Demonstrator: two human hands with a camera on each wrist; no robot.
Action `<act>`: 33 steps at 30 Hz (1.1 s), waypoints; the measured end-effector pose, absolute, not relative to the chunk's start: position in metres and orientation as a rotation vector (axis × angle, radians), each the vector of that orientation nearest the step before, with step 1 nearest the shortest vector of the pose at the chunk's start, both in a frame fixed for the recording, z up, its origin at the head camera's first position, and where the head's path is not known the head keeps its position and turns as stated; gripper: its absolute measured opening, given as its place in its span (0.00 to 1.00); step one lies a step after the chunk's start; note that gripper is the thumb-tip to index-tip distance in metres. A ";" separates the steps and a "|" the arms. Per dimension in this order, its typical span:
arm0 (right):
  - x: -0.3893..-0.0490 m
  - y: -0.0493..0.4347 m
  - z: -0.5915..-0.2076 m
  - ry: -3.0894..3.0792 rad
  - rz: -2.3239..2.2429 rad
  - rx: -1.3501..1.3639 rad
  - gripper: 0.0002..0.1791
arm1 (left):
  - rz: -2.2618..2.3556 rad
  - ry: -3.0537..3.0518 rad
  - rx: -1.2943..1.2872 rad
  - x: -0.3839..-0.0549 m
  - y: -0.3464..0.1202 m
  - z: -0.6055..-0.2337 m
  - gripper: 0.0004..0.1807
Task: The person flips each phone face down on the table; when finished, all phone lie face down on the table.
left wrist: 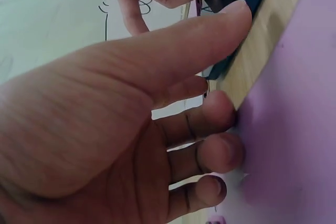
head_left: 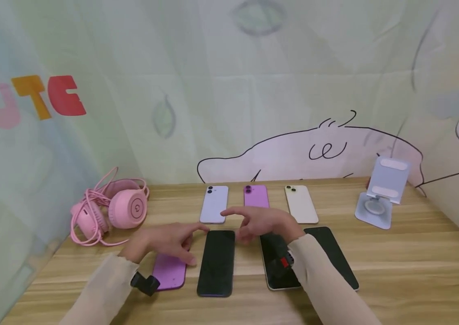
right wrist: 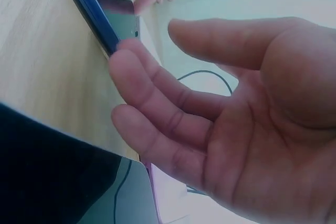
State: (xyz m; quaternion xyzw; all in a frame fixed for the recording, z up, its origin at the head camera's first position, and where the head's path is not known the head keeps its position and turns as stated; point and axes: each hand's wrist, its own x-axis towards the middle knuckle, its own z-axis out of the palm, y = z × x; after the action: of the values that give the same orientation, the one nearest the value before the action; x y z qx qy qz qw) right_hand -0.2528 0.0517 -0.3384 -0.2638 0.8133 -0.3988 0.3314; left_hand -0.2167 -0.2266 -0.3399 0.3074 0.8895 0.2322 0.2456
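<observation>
A phone (head_left: 216, 264) with a dark screen lies face up between the hands; its blue edge shows in the right wrist view. My left hand (head_left: 172, 240) hovers over a purple phone (head_left: 170, 274), index finger and thumb extended toward the dark phone's left side. In the left wrist view its other fingers bend loosely over the purple surface (left wrist: 294, 114). My right hand (head_left: 264, 221) is by the dark phone's top right corner, index finger pointing left. Its fingers (right wrist: 142, 124) are relaxed with nothing in them. The right forearm partly covers another dark-screened phone (head_left: 276, 264).
Behind stand out a pale lavender phone (head_left: 214, 205), a purple phone (head_left: 256, 196) and a cream phone (head_left: 303, 205), lying backs up. Pink headphones (head_left: 125, 208) with a coiled cable sit left. Further right are a dark phone (head_left: 335, 257) and a folding stand (head_left: 388, 180).
</observation>
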 end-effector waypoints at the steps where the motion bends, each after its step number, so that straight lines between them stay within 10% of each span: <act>1: -0.253 0.052 -0.338 2.122 -1.032 -0.696 0.35 | 0.634 2.429 0.846 -0.216 -0.226 -0.340 0.43; 33: -0.252 0.051 -0.337 2.050 -1.122 -0.483 0.32 | 0.660 2.390 0.926 -0.202 -0.195 -0.343 0.53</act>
State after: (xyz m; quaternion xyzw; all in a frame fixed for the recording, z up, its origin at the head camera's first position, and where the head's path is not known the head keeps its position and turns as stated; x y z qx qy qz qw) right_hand -0.2516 0.0510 -0.3372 -0.1882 0.7984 -0.4372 0.3687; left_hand -0.2024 -0.1954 -0.3426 0.3393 0.8755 0.2417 0.2449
